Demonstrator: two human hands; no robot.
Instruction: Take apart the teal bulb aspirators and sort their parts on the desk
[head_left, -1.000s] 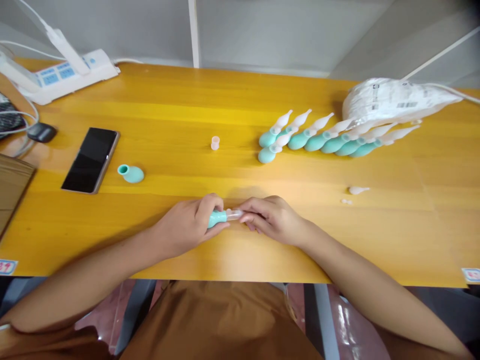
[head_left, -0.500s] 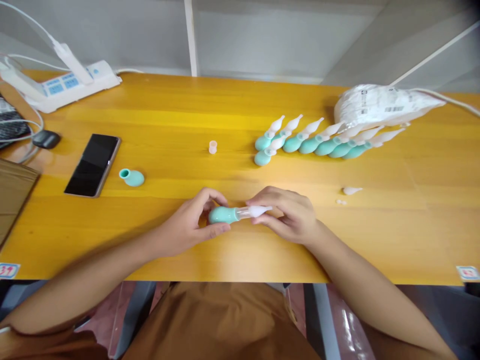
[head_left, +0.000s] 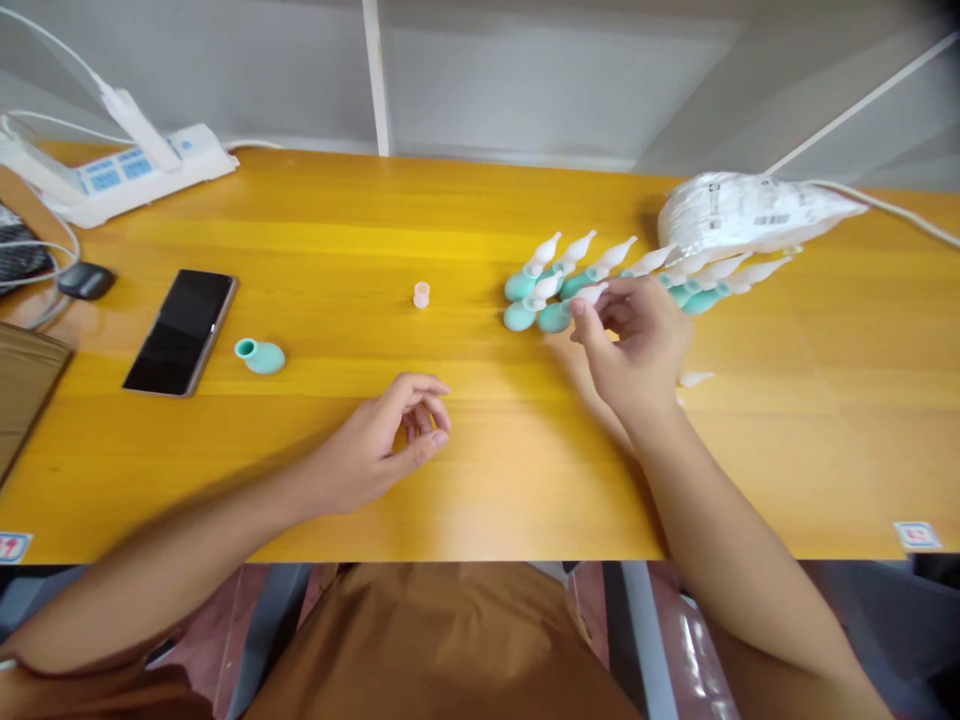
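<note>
Since the frame half a second ago, the right hand [head_left: 637, 340] has carried a teal squeeze bulb with a tapered, milky-white tip [head_left: 553, 317] up from between the two hands to the near side of the grouped bulbs, while the left hand [head_left: 390, 440] has stayed near the front and no longer cups it. The broad surface [head_left: 337, 230] is glossy yellow-brown with streaked wood grain. Near its back edge lie a long white plastic power strip with pale-blue socket faces [head_left: 150, 175] and a crinkled white plastic bag with dark print [head_left: 750, 215]. A flat, black-screened rectangular phone [head_left: 180, 330] lies toward the left. The right hand pinches the tip of the carried bulb between thumb and fingers; the left hand is empty, its fingers loosely curled and parted from the thumb. Beyond the right hand runs a slanting row of smooth, rounded teal bulbs with translucent white pointed tips [head_left: 517, 286], partly hidden by that hand. A single open-necked teal bulb [head_left: 264, 357] rests near the phone, its round mouth showing. Smaller still are a loose white teardrop-shaped tip [head_left: 697, 379] beside the right wrist and a tiny pale-pink, flanged translucent cap [head_left: 421, 294] between the lone bulb and the row.
</note>
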